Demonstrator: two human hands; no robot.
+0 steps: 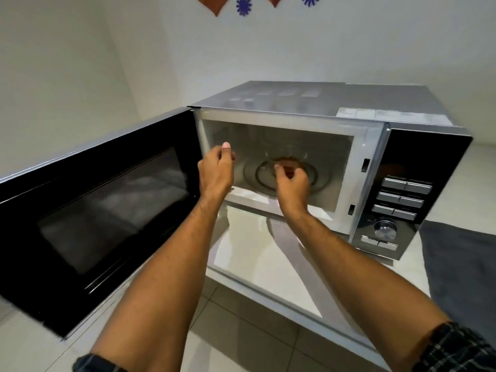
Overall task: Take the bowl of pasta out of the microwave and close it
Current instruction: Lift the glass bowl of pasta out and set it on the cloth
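the microwave (308,111) sits on a pale counter (268,264), its long axis running left to right and its open mouth facing the person. its door (94,210) is swung wide to the left of the left hand (216,171). inside, a clear glass bowl (288,157) holding something brownish rests on the round turntable (255,178), just beyond the right hand's fingertips (277,166); blur hides whether they touch its rim. the right hand (292,185) has its fingers curled loosely inward. the left hand's fingers are bent with the thumb raised, gripping nothing. right of the right hand lies a dark grey cloth (461,264). paper decorations (243,5) hang on the white wall above.
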